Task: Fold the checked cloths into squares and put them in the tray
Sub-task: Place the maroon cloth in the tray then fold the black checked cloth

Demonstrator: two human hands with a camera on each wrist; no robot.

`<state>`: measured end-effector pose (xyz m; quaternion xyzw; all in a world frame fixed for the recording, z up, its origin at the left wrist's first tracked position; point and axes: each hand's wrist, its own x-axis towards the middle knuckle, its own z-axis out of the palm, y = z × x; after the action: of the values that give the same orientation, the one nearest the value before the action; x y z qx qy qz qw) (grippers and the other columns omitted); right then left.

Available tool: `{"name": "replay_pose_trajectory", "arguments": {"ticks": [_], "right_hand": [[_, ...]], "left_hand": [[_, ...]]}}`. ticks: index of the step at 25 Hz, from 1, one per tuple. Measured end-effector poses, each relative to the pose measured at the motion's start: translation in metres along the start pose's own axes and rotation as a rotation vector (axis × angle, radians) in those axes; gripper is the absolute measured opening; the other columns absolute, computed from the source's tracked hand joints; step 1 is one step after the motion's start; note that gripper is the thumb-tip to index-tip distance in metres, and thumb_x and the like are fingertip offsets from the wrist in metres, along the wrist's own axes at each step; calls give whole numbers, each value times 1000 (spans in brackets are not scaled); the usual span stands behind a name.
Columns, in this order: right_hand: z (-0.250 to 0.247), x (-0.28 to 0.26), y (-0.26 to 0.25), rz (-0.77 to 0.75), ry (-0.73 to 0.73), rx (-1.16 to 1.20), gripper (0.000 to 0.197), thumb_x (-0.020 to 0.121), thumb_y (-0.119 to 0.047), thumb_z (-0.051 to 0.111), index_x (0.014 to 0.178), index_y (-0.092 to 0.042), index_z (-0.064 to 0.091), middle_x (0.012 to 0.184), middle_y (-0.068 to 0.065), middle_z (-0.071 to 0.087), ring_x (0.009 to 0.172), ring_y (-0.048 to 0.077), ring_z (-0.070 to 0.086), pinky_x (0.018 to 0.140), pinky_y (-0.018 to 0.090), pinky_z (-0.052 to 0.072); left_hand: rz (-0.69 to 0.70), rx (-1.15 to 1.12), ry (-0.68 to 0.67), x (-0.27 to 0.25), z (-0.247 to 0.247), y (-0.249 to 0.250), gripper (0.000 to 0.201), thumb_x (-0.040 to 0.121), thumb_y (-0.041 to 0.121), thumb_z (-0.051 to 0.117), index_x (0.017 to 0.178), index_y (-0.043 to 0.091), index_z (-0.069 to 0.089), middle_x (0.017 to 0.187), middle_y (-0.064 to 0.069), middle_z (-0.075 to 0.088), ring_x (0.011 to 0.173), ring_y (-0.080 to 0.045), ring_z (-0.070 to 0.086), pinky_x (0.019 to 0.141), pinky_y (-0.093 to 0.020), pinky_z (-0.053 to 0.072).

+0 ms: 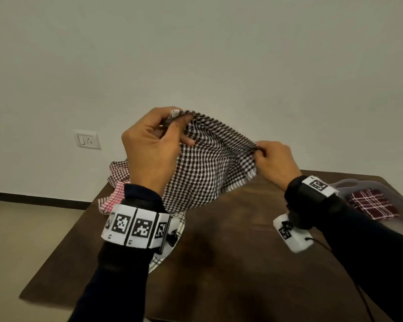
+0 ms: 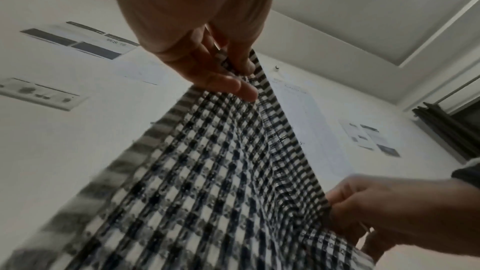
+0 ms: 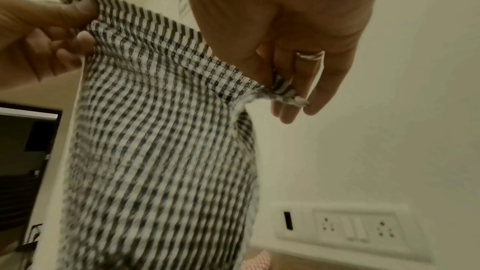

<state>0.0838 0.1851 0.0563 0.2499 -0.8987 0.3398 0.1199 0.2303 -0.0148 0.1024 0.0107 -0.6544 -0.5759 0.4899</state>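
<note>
A black-and-white checked cloth (image 1: 203,163) hangs in the air above the brown table (image 1: 230,263), held by its top edge. My left hand (image 1: 154,145) pinches the upper left corner (image 2: 233,65), raised higher. My right hand (image 1: 272,163) pinches the right corner (image 3: 280,87), lower down. The cloth (image 3: 161,151) droops between them and its bottom end falls behind my left wrist. A folded maroon checked cloth (image 1: 372,203) lies in the pale tray (image 1: 349,182) at the table's right edge.
A heap of red and pink checked cloths (image 1: 116,182) lies at the table's far left corner. Another pale checked cloth (image 1: 168,249) shows under my left wrist. A wall socket (image 1: 87,139) is on the wall behind.
</note>
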Motion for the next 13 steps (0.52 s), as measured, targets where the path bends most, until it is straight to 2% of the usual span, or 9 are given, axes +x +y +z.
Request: {"name": "replay_pose_trajectory", "arguments": {"ticks": [1, 3, 6, 8, 9, 10, 11, 12, 13], "right_hand": [[-27, 1, 1, -19, 85, -16, 29, 93, -11, 46, 103, -13, 73, 101, 7, 74, 94, 27, 66, 86, 33, 50], [-86, 3, -1, -38, 264, -41, 31, 96, -14, 46, 115, -16, 70, 112, 6, 72, 102, 25, 65, 89, 30, 47], [-166, 5, -9, -49, 412, -93, 26, 99, -26, 49, 115, -20, 68, 105, 5, 72, 94, 25, 65, 84, 32, 48], [-206, 11, -16, -11, 411, -93, 22, 99, -29, 52, 110, -19, 69, 94, 3, 68, 79, 22, 64, 75, 31, 52], [-221, 15, -19, 23, 390, -14, 19, 99, -27, 53, 106, -18, 68, 90, 5, 66, 67, 20, 66, 62, 30, 54], [-234, 17, -22, 77, 358, 133, 15, 100, -24, 54, 104, -16, 65, 90, 8, 63, 57, 18, 69, 47, 26, 50], [-245, 17, -26, 142, 322, 321, 11, 101, -20, 54, 104, -13, 61, 93, 11, 60, 53, 18, 71, 37, 23, 43], [-253, 17, -30, 198, 296, 508, 8, 101, -17, 53, 104, -11, 58, 97, 12, 56, 54, 19, 73, 35, 20, 40], [-260, 16, -32, 235, 288, 647, 6, 102, -15, 53, 103, -10, 55, 102, 11, 53, 58, 21, 74, 36, 20, 43]], "left_hand": [[3, -1, -14, 3, 6, 11, 9, 85, 17, 77, 92, 15, 73, 89, -1, 74, 59, -21, 73, 48, -24, 51], [30, 41, -46, 17, 21, 34, 6, 86, 20, 76, 92, 18, 73, 91, 1, 75, 52, -22, 70, 45, -22, 48], [96, 178, -93, 45, 42, 66, 12, 89, 29, 72, 85, 18, 72, 76, 0, 73, 38, -19, 61, 40, -25, 45], [91, 254, -135, 65, 55, 78, 23, 91, 31, 70, 79, 11, 69, 61, -6, 67, 36, -19, 59, 41, -26, 44], [60, 263, -166, 74, 61, 82, 27, 91, 31, 69, 77, 8, 67, 59, -9, 65, 36, -20, 58, 42, -25, 42], [12, 246, -205, 82, 68, 87, 29, 92, 31, 68, 77, 6, 65, 60, -12, 65, 36, -22, 57, 43, -25, 39], [-48, 201, -240, 88, 75, 91, 28, 92, 29, 68, 78, 5, 63, 61, -12, 64, 36, -22, 56, 43, -25, 36], [-107, 144, -272, 93, 82, 95, 25, 93, 26, 67, 81, 5, 62, 65, -10, 63, 36, -20, 56, 41, -25, 32], [-154, 103, -300, 97, 88, 97, 22, 94, 23, 66, 90, 2, 62, 73, -9, 63, 36, -18, 57, 39, -24, 30]]}}
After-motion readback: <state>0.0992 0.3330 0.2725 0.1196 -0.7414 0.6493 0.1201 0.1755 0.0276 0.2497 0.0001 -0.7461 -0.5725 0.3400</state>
